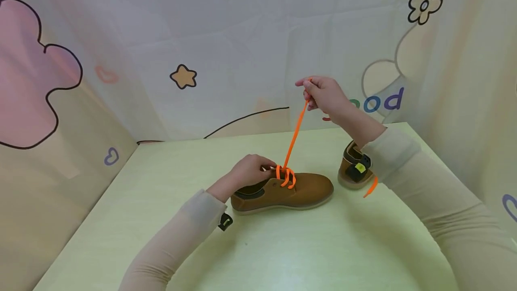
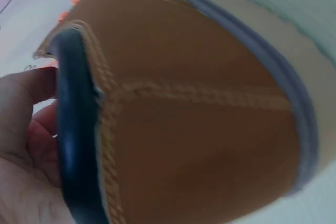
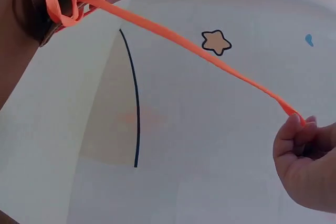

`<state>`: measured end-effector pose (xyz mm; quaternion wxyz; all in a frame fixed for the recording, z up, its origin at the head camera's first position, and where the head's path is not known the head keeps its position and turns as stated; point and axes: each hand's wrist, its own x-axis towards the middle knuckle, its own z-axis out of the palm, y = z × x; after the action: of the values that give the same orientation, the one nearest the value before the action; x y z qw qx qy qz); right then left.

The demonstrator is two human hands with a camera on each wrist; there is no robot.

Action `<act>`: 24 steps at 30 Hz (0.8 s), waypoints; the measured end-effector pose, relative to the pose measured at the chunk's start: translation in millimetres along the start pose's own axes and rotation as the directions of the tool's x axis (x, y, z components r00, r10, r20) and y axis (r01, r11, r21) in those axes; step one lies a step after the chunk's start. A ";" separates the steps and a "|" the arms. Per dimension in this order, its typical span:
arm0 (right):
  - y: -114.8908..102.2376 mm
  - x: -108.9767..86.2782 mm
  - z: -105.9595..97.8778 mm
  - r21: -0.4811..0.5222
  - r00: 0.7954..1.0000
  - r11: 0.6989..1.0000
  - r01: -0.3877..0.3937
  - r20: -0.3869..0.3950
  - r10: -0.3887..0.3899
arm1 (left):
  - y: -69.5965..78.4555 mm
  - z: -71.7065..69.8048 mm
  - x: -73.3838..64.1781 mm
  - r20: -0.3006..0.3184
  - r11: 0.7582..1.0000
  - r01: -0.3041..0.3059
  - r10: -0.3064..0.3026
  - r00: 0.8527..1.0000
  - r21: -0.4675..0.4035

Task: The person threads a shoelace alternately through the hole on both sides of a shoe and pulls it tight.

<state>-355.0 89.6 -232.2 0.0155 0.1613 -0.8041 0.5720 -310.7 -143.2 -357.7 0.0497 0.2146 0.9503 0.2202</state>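
Observation:
A brown shoe (image 1: 311, 187) with a pale sole stands on the table, toe pointing right. An orange shoelace (image 1: 295, 136) threads its eyelets in loose loops and rises in a taut line from the upper ones. High above the shoe, my right hand (image 1: 325, 95) pinches this lace between thumb and fingers; the right wrist view shows the lace (image 3: 189, 45) stretched to the fingertips. My left hand (image 1: 250, 170) is at the shoe's opening, thumb and fingers gripping by the tongue beside the lace loops. In the left wrist view the dark collar (image 2: 79, 124) partly hides those fingers.
A second brown shoe (image 1: 346, 167) stands at the right, mostly covered by my right sleeve, with an orange lace end (image 1: 370, 187) hanging out. The pale green table (image 1: 161, 237) meets a printed curtain (image 1: 226, 35) at the back and sides.

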 end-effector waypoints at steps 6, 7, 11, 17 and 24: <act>17.7 0.6 4.8 -0.173 0.985 0.982 -0.070 0.141 0.095 | 10.4 -1.8 7.8 0.074 0.993 0.044 -0.036 0.997 -0.110; 21.3 0.5 6.2 -0.197 0.980 0.978 -0.069 0.172 0.104 | 11.7 -1.2 8.5 0.078 0.994 0.044 -0.035 0.996 -0.104; 35.2 -3.2 11.4 -0.295 0.945 0.955 -0.028 0.303 0.122 | 13.9 -0.4 5.4 0.054 0.998 0.029 -0.026 0.998 -0.052; 51.6 -24.5 22.2 -0.460 0.887 0.869 0.183 0.459 0.057 | 9.7 -8.6 -17.7 -0.080 0.999 -0.048 0.050 0.996 0.025; 71.7 -49.5 48.3 -0.487 0.825 0.779 0.395 0.561 -0.069 | 5.9 -11.2 -35.7 0.008 0.991 -0.124 0.125 0.992 -0.039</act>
<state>-320.3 78.0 -324.8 -0.0773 0.3967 -0.8864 0.2258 -278.3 -158.2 -345.0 0.0451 0.2736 0.9303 0.2399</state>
